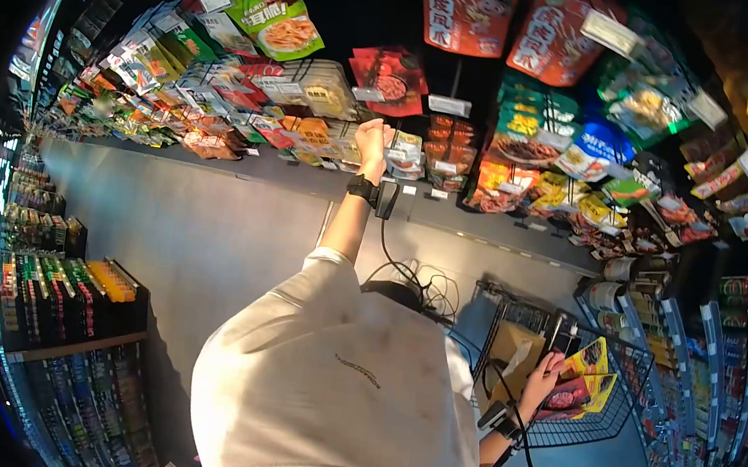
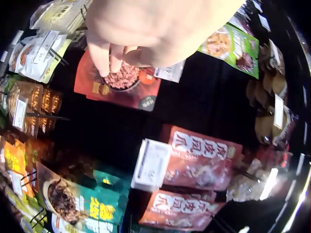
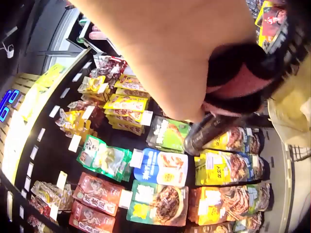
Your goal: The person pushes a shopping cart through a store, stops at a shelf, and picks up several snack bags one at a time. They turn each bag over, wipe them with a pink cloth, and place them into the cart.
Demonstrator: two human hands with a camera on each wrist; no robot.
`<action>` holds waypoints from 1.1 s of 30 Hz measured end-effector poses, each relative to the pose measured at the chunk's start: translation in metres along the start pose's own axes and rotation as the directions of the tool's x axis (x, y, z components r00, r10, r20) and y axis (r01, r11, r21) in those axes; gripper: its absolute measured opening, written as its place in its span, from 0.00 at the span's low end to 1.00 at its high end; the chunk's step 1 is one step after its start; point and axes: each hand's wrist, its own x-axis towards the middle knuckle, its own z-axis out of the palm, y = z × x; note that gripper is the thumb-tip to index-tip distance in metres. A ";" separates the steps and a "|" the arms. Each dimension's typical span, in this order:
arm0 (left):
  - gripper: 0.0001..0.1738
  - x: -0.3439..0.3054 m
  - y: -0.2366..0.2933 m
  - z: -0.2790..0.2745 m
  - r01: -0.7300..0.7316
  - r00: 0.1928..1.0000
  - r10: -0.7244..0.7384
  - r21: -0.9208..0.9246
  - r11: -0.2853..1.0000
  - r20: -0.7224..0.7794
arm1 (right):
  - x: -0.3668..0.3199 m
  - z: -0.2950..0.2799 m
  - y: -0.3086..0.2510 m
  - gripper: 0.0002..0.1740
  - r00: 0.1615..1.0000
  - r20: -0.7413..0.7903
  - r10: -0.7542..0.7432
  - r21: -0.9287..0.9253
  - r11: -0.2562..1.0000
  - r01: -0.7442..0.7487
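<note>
In the head view, the left hand is raised to the hanging goods, just below a red pouch. The left wrist view shows that hand with bent fingers over the face of the red pouch; whether they touch it is unclear. Low on the right, the right hand grips a dark bar at the wire cart, beside yellow and red packets. In the right wrist view, the dark bar sticks out beneath the hand, whose fingertips are hidden.
Snack packets hang on hooks across the dark display, including red pouches, a green pouch and teal packets. A low display unit stands at left. Cardboard lies in the cart, and cables trail near the body.
</note>
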 end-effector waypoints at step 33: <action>0.20 0.023 0.005 -0.020 0.074 0.915 -0.067 -0.004 0.997 0.397 | -0.003 0.038 -0.046 0.16 0.819 -0.532 -0.215 -0.152 0.976 0.157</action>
